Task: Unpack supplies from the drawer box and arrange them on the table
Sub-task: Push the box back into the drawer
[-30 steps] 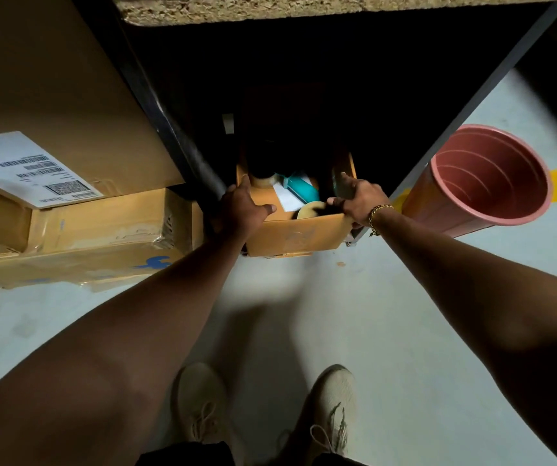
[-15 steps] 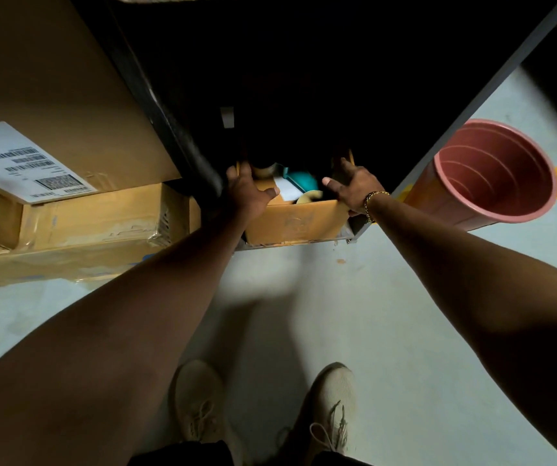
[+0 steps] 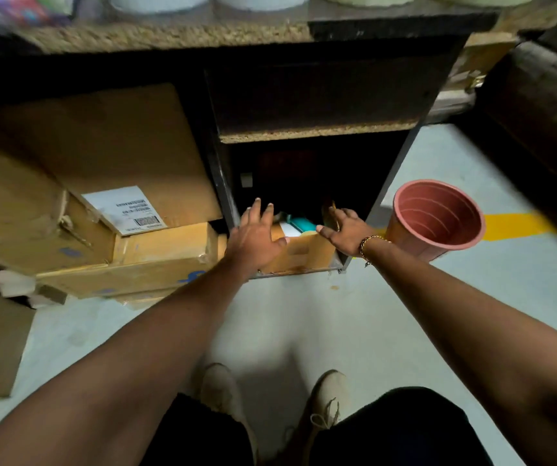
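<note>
**Both hands opening over the drawer box, low in the cabinet**

The cardboard drawer box (image 3: pixel 299 255) is sitting in the bottom compartment of the dark cabinet (image 3: pixel 317 133), just below the centre of the frame. Its front wall is showing, and a teal item (image 3: pixel 302 224) and something white are peeking over its rim.

The left hand (image 3: pixel 253 238) is lying over the box's left front corner with its fingers straight and spread. The right hand (image 3: pixel 344 230) is hovering at the right wall with its fingers fanned apart and thumb out, and whether it is touching the card is unclear. Neither hand is gripping anything.

The box is probably going to feel light but loosely loaded. Its thin corrugated walls are likely to bow and its contents to slide, so the safest hold is looking like both side walls low down, or under the base, with the box kept level on its way up to the table (image 3: pixel 169 37) at the top of the frame.

Against the earlier frames, the fingers that were hooking over the side walls are now letting go. The box, which was jutting out over the floor, is now lying back inside the compartment. The view is also pulling back, taking in more of the cabinet, the cartons (image 3: pixel 163 250) at left and the pink plastic pot (image 3: pixel 438 220) at right.
</note>
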The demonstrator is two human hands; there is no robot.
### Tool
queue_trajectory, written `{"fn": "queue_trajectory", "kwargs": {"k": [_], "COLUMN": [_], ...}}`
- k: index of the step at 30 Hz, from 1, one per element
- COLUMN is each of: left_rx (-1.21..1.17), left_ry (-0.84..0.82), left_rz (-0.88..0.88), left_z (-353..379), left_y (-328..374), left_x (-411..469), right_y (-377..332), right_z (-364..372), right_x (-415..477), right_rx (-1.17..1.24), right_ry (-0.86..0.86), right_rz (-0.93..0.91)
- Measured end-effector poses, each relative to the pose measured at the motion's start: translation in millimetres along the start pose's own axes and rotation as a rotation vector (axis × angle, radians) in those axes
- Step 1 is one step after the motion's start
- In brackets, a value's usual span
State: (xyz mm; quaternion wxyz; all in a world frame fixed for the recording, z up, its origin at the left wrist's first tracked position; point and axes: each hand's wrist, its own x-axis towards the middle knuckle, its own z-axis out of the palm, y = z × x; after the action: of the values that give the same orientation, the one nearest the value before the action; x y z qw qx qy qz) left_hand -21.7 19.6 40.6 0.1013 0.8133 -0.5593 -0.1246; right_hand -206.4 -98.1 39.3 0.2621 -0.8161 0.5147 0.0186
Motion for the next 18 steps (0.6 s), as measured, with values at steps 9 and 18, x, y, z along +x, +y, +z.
{"fn": "queue_trajectory", "kwargs": {"k": [9, 18], "left_rx": [0.053, 0.123], "left_ry": [0.148, 0.702], "left_rz": [0.127, 0.314], "left_z": [-127.9, -297.9], "left_y": [43.5, 59.6], "left_x": [-93.0, -144.3], "right_y": [-68.6, -166.2], "right_z": [-104.2, -232.4], "right_x": [-121.4, -207.6], "right_rx": [-0.073, -0.134], "right_ry": [0.211, 0.671], "right_rz": [-0.197, -0.497]}}
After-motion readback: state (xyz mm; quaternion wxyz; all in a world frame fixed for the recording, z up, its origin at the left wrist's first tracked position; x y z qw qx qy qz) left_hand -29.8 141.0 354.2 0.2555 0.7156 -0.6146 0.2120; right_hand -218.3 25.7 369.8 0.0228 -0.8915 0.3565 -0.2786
